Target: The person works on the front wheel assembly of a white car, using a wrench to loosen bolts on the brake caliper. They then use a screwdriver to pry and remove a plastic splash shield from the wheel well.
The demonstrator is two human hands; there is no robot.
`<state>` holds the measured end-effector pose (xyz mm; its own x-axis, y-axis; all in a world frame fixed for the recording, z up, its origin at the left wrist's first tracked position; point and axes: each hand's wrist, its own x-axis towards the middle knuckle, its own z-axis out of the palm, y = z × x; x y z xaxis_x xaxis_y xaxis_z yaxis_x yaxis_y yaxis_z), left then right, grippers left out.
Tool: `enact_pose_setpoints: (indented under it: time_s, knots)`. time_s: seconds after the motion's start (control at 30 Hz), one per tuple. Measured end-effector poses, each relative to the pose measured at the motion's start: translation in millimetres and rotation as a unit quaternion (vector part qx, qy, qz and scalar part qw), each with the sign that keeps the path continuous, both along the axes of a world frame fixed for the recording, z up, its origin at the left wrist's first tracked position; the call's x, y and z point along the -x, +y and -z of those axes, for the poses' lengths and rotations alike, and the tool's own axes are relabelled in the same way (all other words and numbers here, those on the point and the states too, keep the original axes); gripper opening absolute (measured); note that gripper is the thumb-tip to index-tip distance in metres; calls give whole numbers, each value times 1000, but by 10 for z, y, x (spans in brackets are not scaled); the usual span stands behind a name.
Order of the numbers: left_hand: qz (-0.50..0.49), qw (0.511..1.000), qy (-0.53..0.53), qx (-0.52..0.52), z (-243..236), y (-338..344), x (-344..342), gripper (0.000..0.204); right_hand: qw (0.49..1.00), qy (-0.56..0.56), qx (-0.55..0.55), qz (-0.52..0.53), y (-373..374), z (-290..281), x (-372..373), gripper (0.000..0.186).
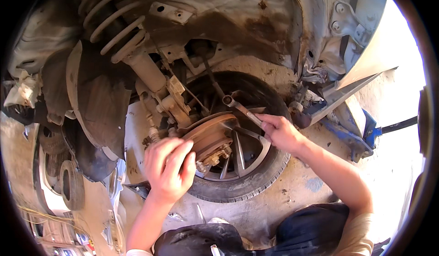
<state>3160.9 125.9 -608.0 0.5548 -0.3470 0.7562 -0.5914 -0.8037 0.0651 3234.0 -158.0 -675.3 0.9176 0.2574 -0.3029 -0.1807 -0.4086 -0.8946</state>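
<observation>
My right hand (282, 134) is closed around the handle of a steel ring spanner (247, 111). The spanner's ring end points up and left, above the rusty brake disc (209, 134). To the left of that disc is my left hand (169, 168), its bent fingers apart and no object visible in them. Its fingertips overlap the disc's left edge; whether they touch it I cannot tell. At the disc's middle, the hub with wheel studs (216, 156) sticks out toward me. From the disc's upper left rises a strut (145, 71) with a coil spring (114, 20).
A wheel with a tyre (238, 193) lies flat on the ground beneath the disc. On the right stands a blue jack (354, 134) with a dark handle. A torn dark liner (98, 105) hangs at the left, near several old tyres (72, 185). The wheel arch spans the top.
</observation>
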Motion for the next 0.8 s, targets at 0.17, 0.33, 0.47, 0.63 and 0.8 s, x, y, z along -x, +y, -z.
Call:
enact_pose_setpoints:
  time_s: [0.17,0.33,0.47,0.63,0.8]
  knots:
    - [-79,990,107,-46,78,-234,-209,43,996,-89,24,18,37,286,122,34]
    - [-134,970,154,-133,307,-267,-217,53,995,-63,32,71,-144,378,76,34]
    - [-149,959,178,-165,427,-323,-243,58,988,-8,-59,142,-130,673,209,45]
    - [-182,941,207,-196,492,-454,-250,63,966,156,-129,162,-304,1011,201,48]
    - [-182,941,216,-186,685,-465,-227,67,984,152,-67,59,-297,1184,255,58]
